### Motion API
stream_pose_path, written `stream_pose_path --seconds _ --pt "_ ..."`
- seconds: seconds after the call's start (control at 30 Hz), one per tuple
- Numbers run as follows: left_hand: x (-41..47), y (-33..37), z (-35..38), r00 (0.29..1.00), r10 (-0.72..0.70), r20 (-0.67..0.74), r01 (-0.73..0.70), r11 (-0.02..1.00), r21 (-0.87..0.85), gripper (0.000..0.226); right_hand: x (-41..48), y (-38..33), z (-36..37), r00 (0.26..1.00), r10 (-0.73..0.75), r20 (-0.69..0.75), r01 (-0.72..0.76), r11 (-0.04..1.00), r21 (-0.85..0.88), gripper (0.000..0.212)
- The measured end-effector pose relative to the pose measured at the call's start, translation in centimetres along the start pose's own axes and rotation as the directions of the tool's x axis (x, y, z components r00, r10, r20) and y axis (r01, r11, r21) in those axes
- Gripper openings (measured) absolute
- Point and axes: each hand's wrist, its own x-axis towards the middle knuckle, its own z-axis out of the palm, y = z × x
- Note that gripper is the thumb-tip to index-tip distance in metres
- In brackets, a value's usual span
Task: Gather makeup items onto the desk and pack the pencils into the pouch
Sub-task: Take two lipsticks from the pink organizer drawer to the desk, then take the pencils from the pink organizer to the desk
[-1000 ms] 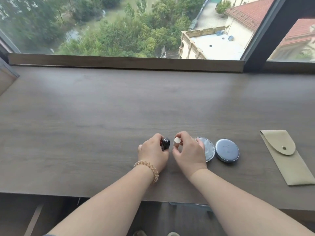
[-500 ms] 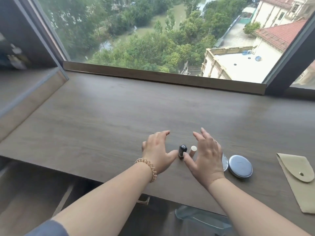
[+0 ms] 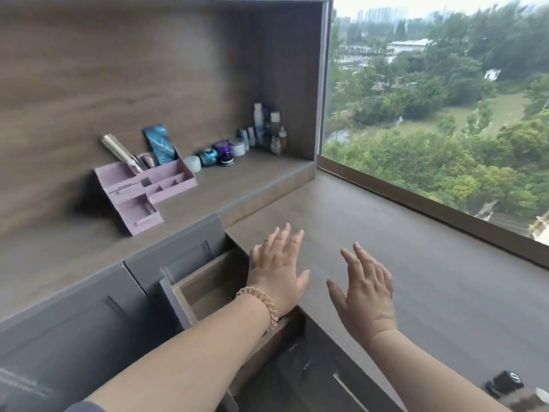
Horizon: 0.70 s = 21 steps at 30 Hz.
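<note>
Wooden desk [image 3: 386, 233] | left hand [image 3: 277, 275], right hand [image 3: 367, 292] spread open, empty | black tube [image 3: 505, 385] lay on desk | pencils, pouch unseen; organizer [image 3: 142, 188] on shelf; packing not begun

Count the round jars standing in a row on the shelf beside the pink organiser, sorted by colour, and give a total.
Pale green jar: 1
Blue jar: 1
Purple jar: 1
White jar: 1
Total: 4
The bottles behind them are too blurred to count.
</note>
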Motion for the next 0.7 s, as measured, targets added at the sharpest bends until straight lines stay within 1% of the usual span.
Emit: stream_pose_path --seconds 0.13,0.23,0.37,0.47,0.53,0.63,0.7 --pt "0.0 -7.6 -3.9 0.991 -0.107 -0.083 0.107 0.994 -0.011 0.070 3.9 -7.7 1.7 0.994 -0.112 0.006 0.112 0.993 0.037 0.064" --pt "0.0 -14.4 -6.2 0.975 -0.181 -0.126 0.182 0.983 -0.004 0.070 6.0 -14.9 4.3 0.981 -0.191 0.008 0.190 0.979 0.073 0.059" --pt "1.5 -22.2 -8.9 0.967 -0.217 -0.132 0.224 0.974 0.037 0.070 8.2 -23.4 7.6 0.958 -0.287 0.022 0.284 0.954 0.101 0.056" --pt "3.7 -27.6 -11.0 0.950 -0.240 -0.202 0.257 0.965 0.060 0.071 10.3 -29.0 9.7 0.943 -0.330 0.032 0.323 0.937 0.135 0.057" --pt "5.1 -30.2 -12.1 0.938 -0.256 -0.235 0.275 0.960 0.049 0.070 11.9 -31.7 10.9 0.934 -0.357 0.014 0.351 0.924 0.151 0.058" --pt "6.8 -33.0 -12.7 0.930 -0.277 -0.243 0.294 0.955 0.034 0.069 14.8 -34.3 12.3 0.913 -0.407 -0.003 0.403 0.903 0.147 0.056" --pt "7.5 -35.0 -12.7 0.923 -0.292 -0.249 0.311 0.950 0.040 0.069 16.8 -35.6 12.9 0.912 -0.410 -0.015 0.407 0.900 0.157 0.054"
